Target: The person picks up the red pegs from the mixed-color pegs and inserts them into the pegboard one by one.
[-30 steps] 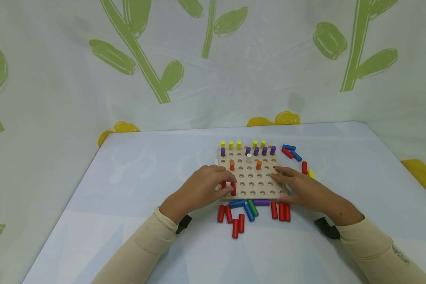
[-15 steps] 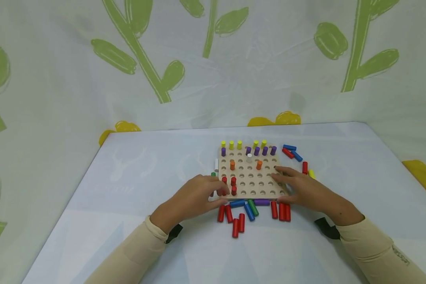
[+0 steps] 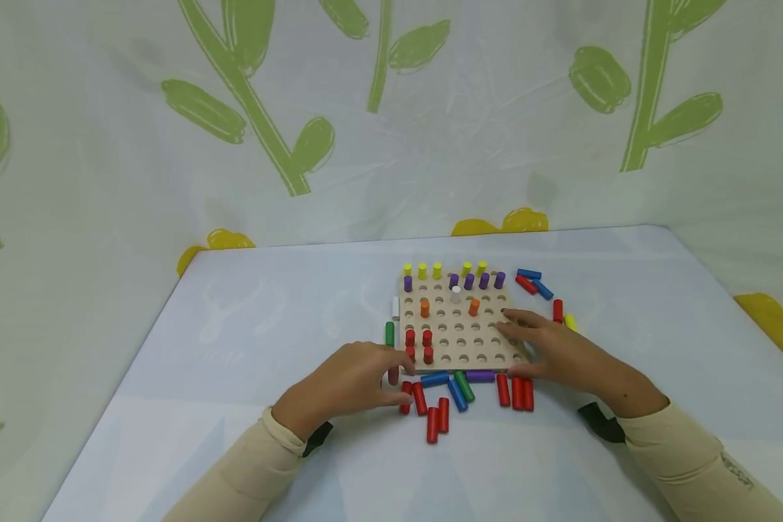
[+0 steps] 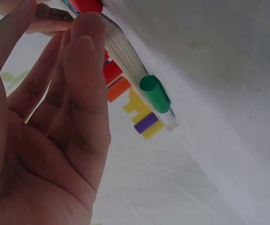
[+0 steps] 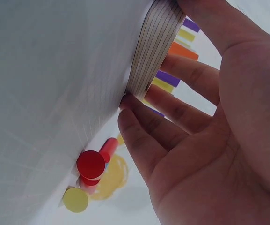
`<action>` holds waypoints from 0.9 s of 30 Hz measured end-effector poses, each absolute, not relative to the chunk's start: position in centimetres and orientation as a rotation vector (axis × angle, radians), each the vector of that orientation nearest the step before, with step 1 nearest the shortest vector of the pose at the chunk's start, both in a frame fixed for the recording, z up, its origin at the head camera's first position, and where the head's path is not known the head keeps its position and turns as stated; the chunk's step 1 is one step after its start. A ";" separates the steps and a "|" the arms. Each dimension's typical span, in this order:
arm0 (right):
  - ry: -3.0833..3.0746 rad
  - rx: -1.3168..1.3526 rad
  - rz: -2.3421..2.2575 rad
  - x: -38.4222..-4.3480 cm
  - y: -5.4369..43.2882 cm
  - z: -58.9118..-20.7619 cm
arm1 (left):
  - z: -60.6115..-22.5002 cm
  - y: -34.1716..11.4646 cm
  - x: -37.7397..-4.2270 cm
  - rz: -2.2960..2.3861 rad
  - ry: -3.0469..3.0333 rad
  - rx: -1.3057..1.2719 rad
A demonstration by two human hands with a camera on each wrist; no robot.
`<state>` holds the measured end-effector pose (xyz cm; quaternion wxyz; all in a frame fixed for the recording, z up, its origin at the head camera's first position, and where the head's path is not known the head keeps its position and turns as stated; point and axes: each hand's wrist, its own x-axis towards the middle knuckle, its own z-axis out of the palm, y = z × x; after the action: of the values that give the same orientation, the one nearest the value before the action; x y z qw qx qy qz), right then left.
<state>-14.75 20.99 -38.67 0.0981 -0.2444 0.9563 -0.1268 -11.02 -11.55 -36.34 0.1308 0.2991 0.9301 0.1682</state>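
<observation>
Broadly, a leaf-printed backdrop (image 3: pixel 476 138) rises behind and beside the pale tabletop (image 3: pixel 248 326), on which the wooden pegboard (image 3: pixel 467 335) lies flat between the two hands, near edge facing the person, probably so that each row is within easy reach. The right hand (image 3: pixel 554 351) comes in from the right, fingers spread wide, thumb at the near right corner and other fingers along the right edge, likely to keep the pegboard from sliding. The left hand (image 3: pixel 352 377) hangs low by the near left corner, thumb and fingers curved with a gap between; whether they touch the red peg (image 3: pixel 407 388) beside the thumb, I cannot tell. Four upright red pegs (image 3: pixel 428 355) form a square in that corner; farther back stand two orange pegs (image 3: pixel 425 309), one white peg (image 3: pixel 455 293), purple pegs (image 3: pixel 484 280) and yellow pegs (image 3: pixel 422 270). Loose pegs (image 3: pixel 433 425) lie left, right and near, seemingly set close for handiness.
</observation>
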 end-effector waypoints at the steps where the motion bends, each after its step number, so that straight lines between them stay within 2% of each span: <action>1: 2.833 -0.726 -0.370 -14.7 21.0 -38.7 | -36.3 -11.5 -11.0 0.473 2.704 0.855; 27: 2.822 -0.732 -0.377 -14.7 20.9 -38.6 | -37.2 -11.5 -11.2 0.451 2.638 0.773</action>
<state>-14.74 20.90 -38.58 0.1010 -0.2478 0.9550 -0.1276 -11.19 -11.55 -37.17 0.1770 0.2733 0.9320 0.1593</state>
